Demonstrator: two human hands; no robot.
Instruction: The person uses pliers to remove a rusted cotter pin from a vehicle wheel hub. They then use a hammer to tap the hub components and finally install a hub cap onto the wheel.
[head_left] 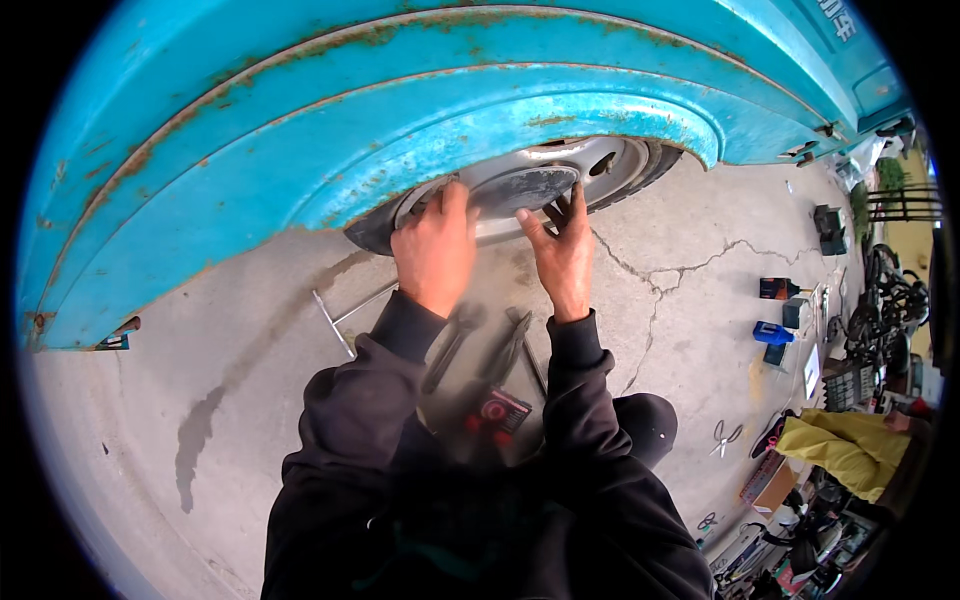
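Note:
A round hubcap (535,187) with a worn dark grey face lies against the wheel (628,160) under the turquoise wheel arch (480,140). My left hand (437,250) is at its left side, with bent fingers hooked over the edge and their tips partly hidden. On the right, my right hand (565,258) grips the opposite edge, thumb low on the near side and fingers reaching up round it. The black tyre (373,232) shows below the arch. Beneath my forearms, blurred tools lie on the concrete: a wrench (450,348) and what look like pliers (512,345).
A metal T-shaped bar (334,325) lies left of my left forearm. Near my knees is a red and black box (502,410). On the right are a blue bottle (772,332), scissor-like pliers (724,438), yellow cloth (840,450) and a cardboard box (768,485). Rusty bodywork overhangs the wheel.

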